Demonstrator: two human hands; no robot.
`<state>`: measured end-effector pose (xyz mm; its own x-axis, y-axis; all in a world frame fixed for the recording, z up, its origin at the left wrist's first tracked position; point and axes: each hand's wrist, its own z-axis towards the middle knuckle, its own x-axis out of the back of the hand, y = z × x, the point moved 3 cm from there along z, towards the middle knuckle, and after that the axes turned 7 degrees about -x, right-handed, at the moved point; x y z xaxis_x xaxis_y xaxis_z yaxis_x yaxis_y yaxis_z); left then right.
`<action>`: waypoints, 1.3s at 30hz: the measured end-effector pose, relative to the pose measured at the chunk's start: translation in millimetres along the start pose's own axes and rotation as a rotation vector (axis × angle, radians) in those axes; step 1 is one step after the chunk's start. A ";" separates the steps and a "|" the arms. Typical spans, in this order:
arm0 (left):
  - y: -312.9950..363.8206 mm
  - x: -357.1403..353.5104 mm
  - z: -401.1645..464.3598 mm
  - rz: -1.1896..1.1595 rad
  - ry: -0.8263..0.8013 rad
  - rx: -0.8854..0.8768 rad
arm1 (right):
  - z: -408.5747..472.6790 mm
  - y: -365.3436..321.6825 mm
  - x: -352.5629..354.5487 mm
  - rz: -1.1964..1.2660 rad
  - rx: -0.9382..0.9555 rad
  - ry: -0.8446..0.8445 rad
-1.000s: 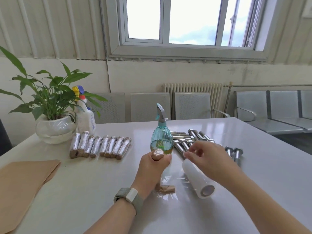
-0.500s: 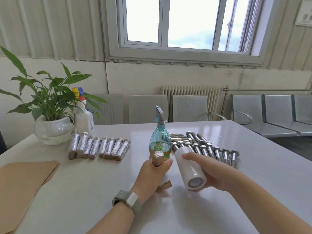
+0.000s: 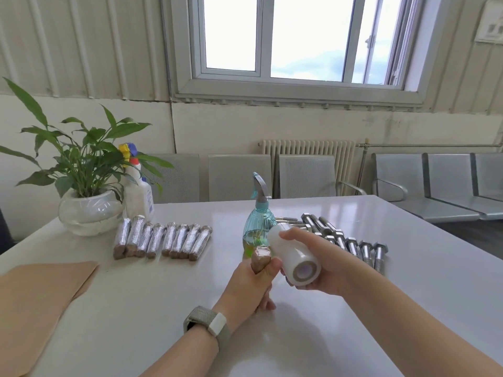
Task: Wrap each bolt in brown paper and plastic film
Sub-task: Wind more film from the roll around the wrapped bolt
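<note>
While the left hand point(image 3: 249, 284) grips the paper-wrapped bolt point(image 3: 260, 260) upright before the spray bottle point(image 3: 257, 232), fingers curled tight, the right hand point(image 3: 322, 263) clasps the film roll point(image 3: 295, 258) beside it; likely heavy, stiff steel under slippery film; best held mid-shank.

Two hands wrapping a bolt over a white table

The left hand point(image 3: 251, 284) grips a paper-wrapped bolt point(image 3: 260, 259) upright; the right hand point(image 3: 322, 263) holds a roll of plastic film point(image 3: 292, 257) just beside it. On the table point(image 3: 408, 281) lie wrapped bolts point(image 3: 160, 240), bare bolts point(image 3: 353, 244), brown paper point(image 3: 35, 303) and a spray bottle point(image 3: 257, 224).
</note>
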<state>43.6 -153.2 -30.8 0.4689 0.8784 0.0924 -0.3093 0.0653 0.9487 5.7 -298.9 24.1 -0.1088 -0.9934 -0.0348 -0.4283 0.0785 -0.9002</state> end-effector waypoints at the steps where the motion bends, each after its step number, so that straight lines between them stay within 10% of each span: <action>1: 1.8 1.8 -0.6 0.009 -0.012 0.004 | 0.3 0.9 0.9 0.000 -0.002 -0.001; 21: 11.7 87.8 -57.3 0.300 -0.293 0.028 | 14.1 25.4 -38.8 0.071 -0.009 -0.328; 39: 14.5 86.8 -56.8 0.266 -0.204 -0.016 | 1.1 17.7 -51.0 -0.145 0.374 -0.191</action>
<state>32.8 -49.1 -26.2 0.5257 0.7525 0.3966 -0.4551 -0.1451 0.8785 4.7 -246.9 9.4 0.1109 -0.9923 0.0559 -0.0696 -0.0639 -0.9955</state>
